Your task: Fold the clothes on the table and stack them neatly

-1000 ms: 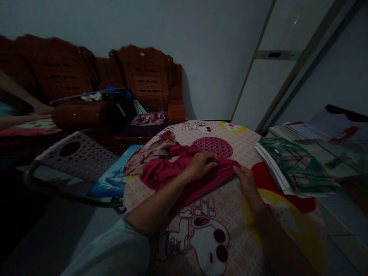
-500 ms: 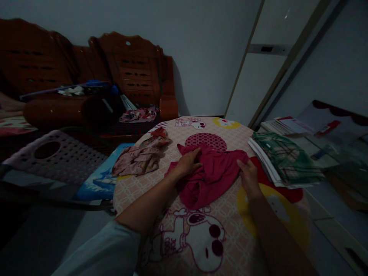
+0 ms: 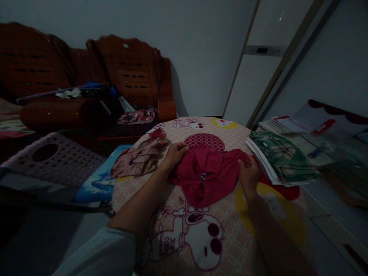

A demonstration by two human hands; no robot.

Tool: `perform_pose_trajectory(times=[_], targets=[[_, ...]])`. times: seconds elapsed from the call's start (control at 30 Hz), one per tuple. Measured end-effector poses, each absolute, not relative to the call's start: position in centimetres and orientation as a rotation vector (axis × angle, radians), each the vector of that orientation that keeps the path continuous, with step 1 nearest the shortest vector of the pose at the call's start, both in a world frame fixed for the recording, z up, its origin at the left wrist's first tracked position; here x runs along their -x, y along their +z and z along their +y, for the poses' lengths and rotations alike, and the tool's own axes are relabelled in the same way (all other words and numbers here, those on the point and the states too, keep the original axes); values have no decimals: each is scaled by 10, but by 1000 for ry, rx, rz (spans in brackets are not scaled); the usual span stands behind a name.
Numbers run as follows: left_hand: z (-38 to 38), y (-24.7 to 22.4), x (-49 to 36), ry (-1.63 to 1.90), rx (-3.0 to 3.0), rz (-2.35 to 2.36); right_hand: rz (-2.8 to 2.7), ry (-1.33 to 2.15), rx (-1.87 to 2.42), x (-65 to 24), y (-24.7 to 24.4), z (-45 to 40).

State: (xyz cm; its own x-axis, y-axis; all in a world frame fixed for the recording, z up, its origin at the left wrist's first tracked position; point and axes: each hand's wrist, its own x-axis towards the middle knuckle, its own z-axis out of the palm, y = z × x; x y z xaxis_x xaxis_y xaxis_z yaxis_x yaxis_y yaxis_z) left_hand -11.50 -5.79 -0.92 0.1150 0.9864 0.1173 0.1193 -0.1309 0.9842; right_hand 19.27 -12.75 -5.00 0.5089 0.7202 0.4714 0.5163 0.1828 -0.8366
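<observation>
Fingers of the left hand (image 3: 174, 155), shifted from atop the pink garment (image 3: 215, 174), pinch its far-left edge, the right hand (image 3: 248, 172) its right; it lies on the table (image 3: 232, 226) between crumpled floral cloth (image 3: 138, 160), left, and folded green plaid cloth (image 3: 284, 158), right

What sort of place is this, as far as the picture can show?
Probably a living room in a home: carved wooden seats stand along the wall, with a woven chair and a cartoon-print tablecloth nearer.
</observation>
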Motion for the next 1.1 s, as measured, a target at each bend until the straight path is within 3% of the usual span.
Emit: perform_pose_trajectory(times=[0.1,0.3,0.57,0.8,1.1], targets=[[-68,-5,103,1171,-1442,1124,-1432,-187,1385,-160,-37,-141],[-79,-2,88,1163,-1502,1063,-1937,-87,1308,-104,-44,-145],[-54,-12,117,1346,-1483,1206,-1149,348,1499,-169,-47,-126],[-67,-4,107,1219,-2019,1411,-1140,472,1343,-164,-36,-136],[-75,-10,94,1025,-2129,1222,-1927,1711,642,-114,-2,-183]])
